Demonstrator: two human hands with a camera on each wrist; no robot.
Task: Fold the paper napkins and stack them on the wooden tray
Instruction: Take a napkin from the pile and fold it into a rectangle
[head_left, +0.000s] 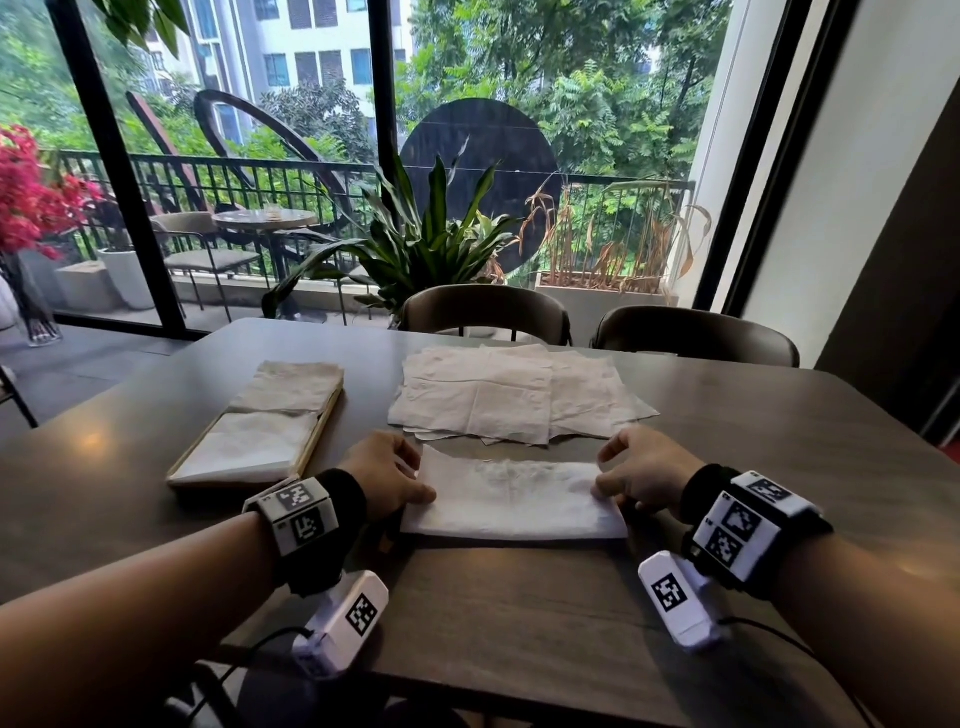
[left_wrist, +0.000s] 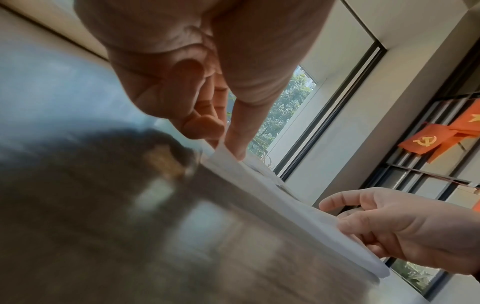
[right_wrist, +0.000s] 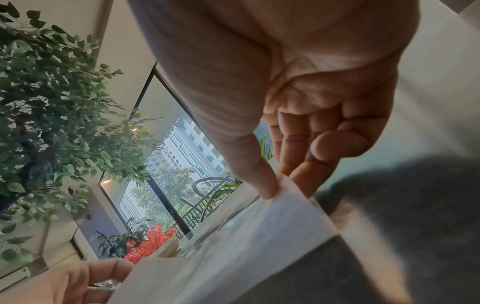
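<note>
From the head view: a dark table (head_left: 519, 597), on it a half-folded napkin (head_left: 511, 501) lying flat near the front edge, pinched at its left end by the left hand (head_left: 387, 475) and at its right end by the right hand (head_left: 641, 470). Just behind, a loose pile of unfolded napkins (head_left: 498, 397); to the left, apart from both, a wooden tray (head_left: 317, 431) carrying folded napkins (head_left: 270, 421). Beyond the far edge two chairs (head_left: 485, 309), a leafy plant (head_left: 423, 234) and a window. From the left wrist view: thumb and fingers (left_wrist: 207, 125) closed on the napkin's raised corner, tabletop blurred; opposite hand gripping the far end. From the right wrist view: thumb and fingers (right_wrist: 306, 176) nipping the corner of the sheet, red flowers (right_wrist: 150, 242) far behind.
</note>
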